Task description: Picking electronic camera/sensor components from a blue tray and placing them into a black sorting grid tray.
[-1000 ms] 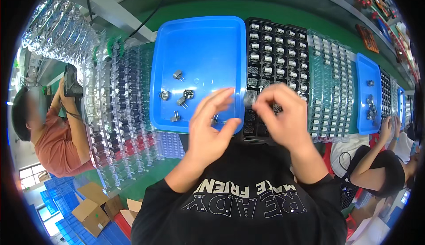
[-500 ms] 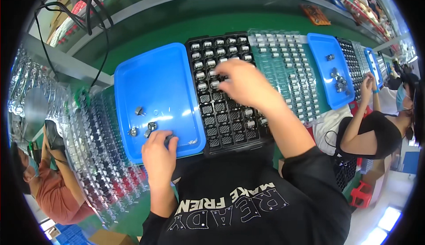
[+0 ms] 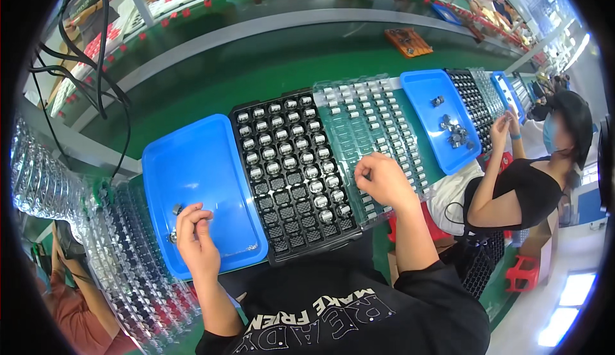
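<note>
My left hand (image 3: 198, 238) is over the lower part of the blue tray (image 3: 186, 156), fingers curled inward. Whatever sits in its fingertips, if anything, I cannot make out. Beside it in the tray lie a dark metal part (image 3: 178, 209) and another small metal part (image 3: 172, 237), partly covered by the hand. My right hand (image 3: 389, 182) hovers over the clear plastic tray (image 3: 349, 138), which holds rows of small silver cylinders. Its thumb and fingers are drawn together, their contents hidden. Between my hands stands the black compartment tray (image 3: 275, 182), with silver parts in its far rows and along its right side.
A second blue tray (image 3: 442, 124) with a heap of metal parts lies to the right, near a masked co-worker (image 3: 512, 182). Stacked clear trays (image 3: 138, 259) stand at the left. Black cables (image 3: 102, 66) hang at upper left. An orange tray (image 3: 409, 42) lies beyond.
My right hand has moved from the black tray to the clear tray on its right. My left hand stays over the blue tray; the dark part at its fingertips no longer shows. The view has shifted.
</note>
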Motion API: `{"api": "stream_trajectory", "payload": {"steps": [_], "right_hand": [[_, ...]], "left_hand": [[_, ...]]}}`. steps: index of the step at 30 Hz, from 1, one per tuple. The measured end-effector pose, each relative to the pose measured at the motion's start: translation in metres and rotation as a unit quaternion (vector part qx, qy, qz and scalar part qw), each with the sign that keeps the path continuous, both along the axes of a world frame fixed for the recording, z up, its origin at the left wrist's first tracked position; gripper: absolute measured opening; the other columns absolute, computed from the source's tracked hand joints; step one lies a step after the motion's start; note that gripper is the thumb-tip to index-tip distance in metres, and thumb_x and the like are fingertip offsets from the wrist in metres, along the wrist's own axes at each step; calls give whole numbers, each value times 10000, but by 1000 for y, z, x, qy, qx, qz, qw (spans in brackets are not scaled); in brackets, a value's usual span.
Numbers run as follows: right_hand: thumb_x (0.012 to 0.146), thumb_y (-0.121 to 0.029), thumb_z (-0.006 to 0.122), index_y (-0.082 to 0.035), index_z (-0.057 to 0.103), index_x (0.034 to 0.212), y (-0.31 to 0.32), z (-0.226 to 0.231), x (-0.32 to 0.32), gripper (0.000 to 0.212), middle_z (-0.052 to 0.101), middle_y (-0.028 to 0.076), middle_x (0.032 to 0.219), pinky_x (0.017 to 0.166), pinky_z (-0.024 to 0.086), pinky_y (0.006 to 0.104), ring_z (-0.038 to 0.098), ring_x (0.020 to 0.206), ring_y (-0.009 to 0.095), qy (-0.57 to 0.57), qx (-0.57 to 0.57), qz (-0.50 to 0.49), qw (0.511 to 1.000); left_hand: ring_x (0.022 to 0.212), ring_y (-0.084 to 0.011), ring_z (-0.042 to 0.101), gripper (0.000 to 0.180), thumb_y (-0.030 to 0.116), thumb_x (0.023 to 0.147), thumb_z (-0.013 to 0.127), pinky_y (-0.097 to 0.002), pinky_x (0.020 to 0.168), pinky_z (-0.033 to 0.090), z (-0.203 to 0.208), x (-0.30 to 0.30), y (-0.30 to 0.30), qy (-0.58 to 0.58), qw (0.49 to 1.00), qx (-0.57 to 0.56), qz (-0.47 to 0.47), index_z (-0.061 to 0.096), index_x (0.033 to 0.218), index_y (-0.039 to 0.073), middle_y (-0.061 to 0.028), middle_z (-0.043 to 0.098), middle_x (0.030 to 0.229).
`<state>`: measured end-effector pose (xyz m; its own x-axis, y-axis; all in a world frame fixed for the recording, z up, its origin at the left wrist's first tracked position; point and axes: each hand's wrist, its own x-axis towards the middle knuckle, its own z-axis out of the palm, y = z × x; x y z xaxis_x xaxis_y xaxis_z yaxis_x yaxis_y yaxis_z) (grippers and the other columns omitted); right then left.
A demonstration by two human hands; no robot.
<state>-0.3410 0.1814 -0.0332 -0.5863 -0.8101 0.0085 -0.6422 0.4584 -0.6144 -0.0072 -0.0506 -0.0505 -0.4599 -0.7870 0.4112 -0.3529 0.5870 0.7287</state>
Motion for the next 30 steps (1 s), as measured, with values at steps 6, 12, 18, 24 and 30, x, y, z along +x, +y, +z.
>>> {"api": "stream_trajectory", "payload": {"steps": [6,12,18,24,30], "right_hand": [[791,-42,719,-62,742,936,13,13,14,148,645,103,880,716,542,374,665,805,270,3,1,35,999],[803,3,710,-24,693,954,5,-5,11,155,663,124,932,785,537,399,666,886,297,56,-44,54,996],[990,7,603,15,679,1104,4,-3,41,138,686,66,1051,816,571,279,678,906,133,-261,-227,-32,938],[899,129,633,47,678,1114,-43,19,96,235,684,107,1104,834,560,261,690,929,149,-356,-279,54,890],[785,132,742,39,708,1055,-74,51,131,288,717,118,1016,779,552,276,696,883,171,-210,-316,156,912]], "left_hand": [[941,-124,584,140,-82,951,571,-260,814,505,5,6,-3,200,934,285,-83,615,1035,22,-116,594,1235],[1146,-194,602,231,-80,927,622,-308,913,525,11,6,12,209,926,282,-140,568,1118,38,-152,632,1230],[1005,-193,646,164,87,1020,623,-358,888,551,16,-25,17,356,803,407,-250,598,1172,30,-151,576,1322],[1007,-193,631,324,141,996,682,-356,873,550,23,-17,28,341,792,434,-260,598,1282,11,-128,542,1347],[1037,-203,670,448,225,987,713,-324,856,568,50,-9,40,308,759,511,-261,576,1317,-45,-132,652,1247]]}}
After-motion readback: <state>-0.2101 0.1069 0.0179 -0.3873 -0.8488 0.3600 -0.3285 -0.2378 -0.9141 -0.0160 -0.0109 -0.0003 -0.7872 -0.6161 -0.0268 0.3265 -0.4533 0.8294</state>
